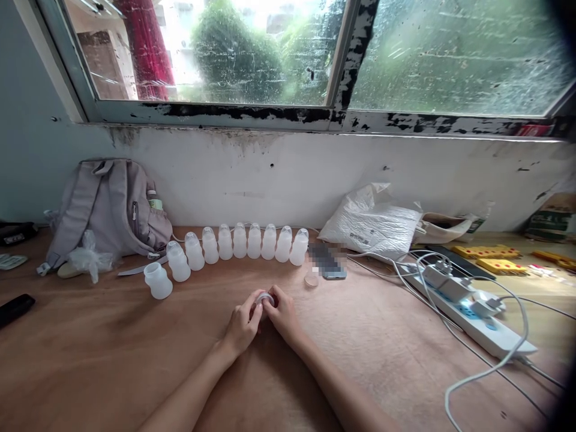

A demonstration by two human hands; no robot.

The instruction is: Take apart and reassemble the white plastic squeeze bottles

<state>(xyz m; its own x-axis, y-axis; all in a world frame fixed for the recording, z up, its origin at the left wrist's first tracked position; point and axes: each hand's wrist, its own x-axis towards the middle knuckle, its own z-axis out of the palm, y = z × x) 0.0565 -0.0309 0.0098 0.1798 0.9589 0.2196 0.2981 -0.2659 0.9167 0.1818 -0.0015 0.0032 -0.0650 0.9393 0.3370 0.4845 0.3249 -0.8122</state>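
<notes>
Two-handed grip on ring (pixel 265 296), near side of bottle row (pixel 254 245)

Grip state: the left hand (pixel 243 326) and right hand (pixel 282 315) both pinch the ring between thumb and fingers. Position: in front of the bottle row, right of its middle. The bottle row curves across the surface (pixel 387 342); a bare-necked bottle (pixel 159 283) stands at its left end, and the remaining bottles (pixel 240 246) wear clear caps (pixel 225 231). Off its right end lie a loose cap (pixel 311 278) and a phone (pixel 335 275), with a power strip (pixel 490 332) farther right. A backpack (pixel 105 210) stands behind its left end
</notes>
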